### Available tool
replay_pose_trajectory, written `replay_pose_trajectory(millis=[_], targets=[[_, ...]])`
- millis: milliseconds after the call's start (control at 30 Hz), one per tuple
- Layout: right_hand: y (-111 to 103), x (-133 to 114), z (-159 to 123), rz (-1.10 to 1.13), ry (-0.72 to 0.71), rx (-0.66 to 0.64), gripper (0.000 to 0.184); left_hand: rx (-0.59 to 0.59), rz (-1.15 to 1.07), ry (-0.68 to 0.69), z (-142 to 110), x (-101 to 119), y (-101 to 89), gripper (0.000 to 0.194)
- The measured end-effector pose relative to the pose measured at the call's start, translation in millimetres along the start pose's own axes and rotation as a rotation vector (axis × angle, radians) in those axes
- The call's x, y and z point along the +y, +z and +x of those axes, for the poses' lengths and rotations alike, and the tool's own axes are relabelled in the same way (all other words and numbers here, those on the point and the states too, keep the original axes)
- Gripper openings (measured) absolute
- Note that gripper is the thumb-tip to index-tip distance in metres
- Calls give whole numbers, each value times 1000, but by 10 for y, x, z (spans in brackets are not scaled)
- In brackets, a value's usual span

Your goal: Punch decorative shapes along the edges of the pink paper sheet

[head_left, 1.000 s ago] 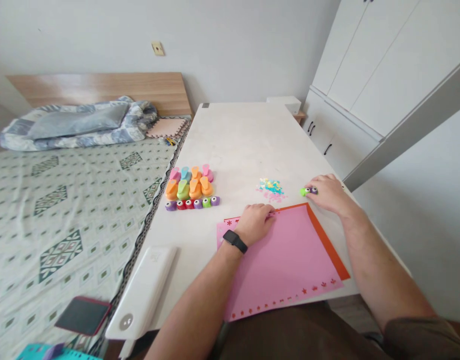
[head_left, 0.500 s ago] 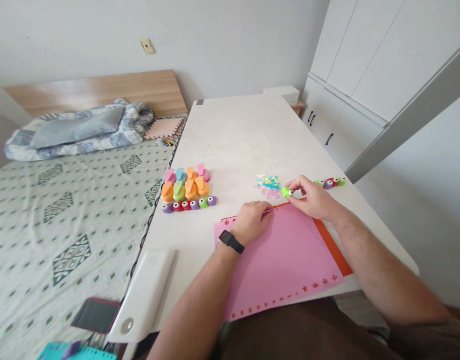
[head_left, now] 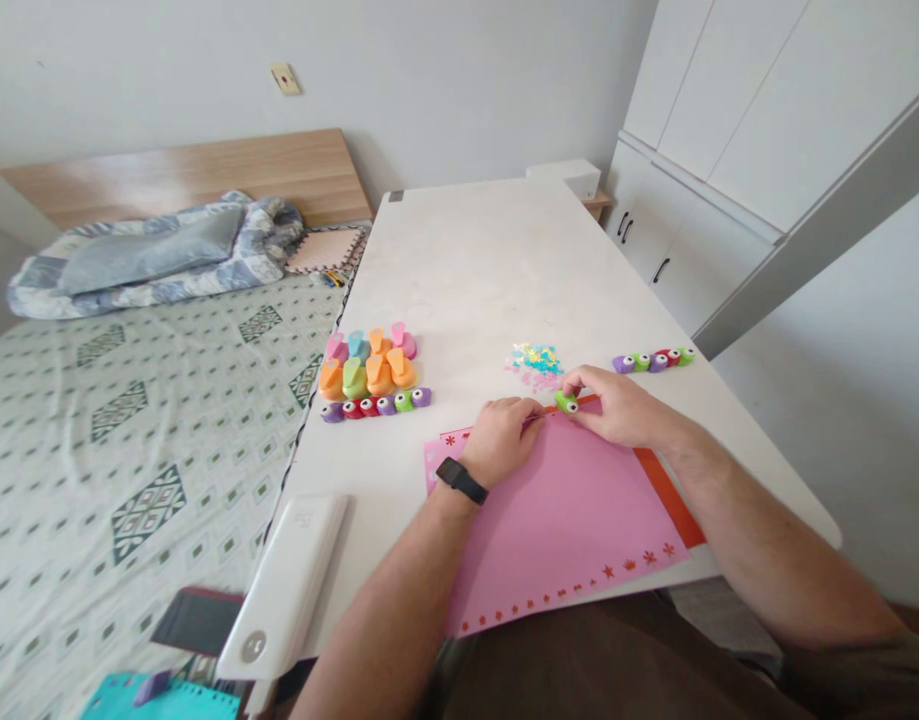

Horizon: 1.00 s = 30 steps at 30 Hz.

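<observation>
My right hand (head_left: 616,405) pinches a small green craft punch (head_left: 566,402) at the far edge of a pink sheet of paper (head_left: 571,510). My left hand (head_left: 504,440), with a black watch on its wrist, is closed on that same edge of the pink paper, a little left of the punch. Shapes are cut out along the near edge of the pink sheet. Under it lies an orange sheet (head_left: 673,500), showing at the right and far edges. Just beyond the punch is a pile of yellow, blue and pink paper cutouts (head_left: 535,362).
Large lever punches (head_left: 379,375) and a row of small punches (head_left: 386,405) stand at left on the white table (head_left: 474,260). More small punches (head_left: 659,360) line up at right. A white device (head_left: 286,585) lies at the near left edge, beside a bed (head_left: 204,400).
My right hand has brought the green punch down and nearer, from beside the cutouts onto the paper's far edge. My left hand stays on the paper.
</observation>
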State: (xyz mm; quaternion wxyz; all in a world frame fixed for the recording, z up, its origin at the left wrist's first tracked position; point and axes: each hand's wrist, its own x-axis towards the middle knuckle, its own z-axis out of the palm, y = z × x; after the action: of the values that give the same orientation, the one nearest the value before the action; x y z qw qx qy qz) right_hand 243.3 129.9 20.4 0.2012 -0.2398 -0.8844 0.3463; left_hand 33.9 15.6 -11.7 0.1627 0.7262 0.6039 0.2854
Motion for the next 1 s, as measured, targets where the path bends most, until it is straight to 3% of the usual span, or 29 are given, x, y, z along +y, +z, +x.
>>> replay_pose_trajectory(millis=[433,667,1000], targets=[[79,-17,12,-48,-12,-38,18,11,-4,-17,3,16,-17,15],[59,-47,7,-73,-32,-64,38,7,-1,-19,7,23,-26,16],[49,12,10,-71,6,-83,36,4,4,-18,8,20,-31,17]])
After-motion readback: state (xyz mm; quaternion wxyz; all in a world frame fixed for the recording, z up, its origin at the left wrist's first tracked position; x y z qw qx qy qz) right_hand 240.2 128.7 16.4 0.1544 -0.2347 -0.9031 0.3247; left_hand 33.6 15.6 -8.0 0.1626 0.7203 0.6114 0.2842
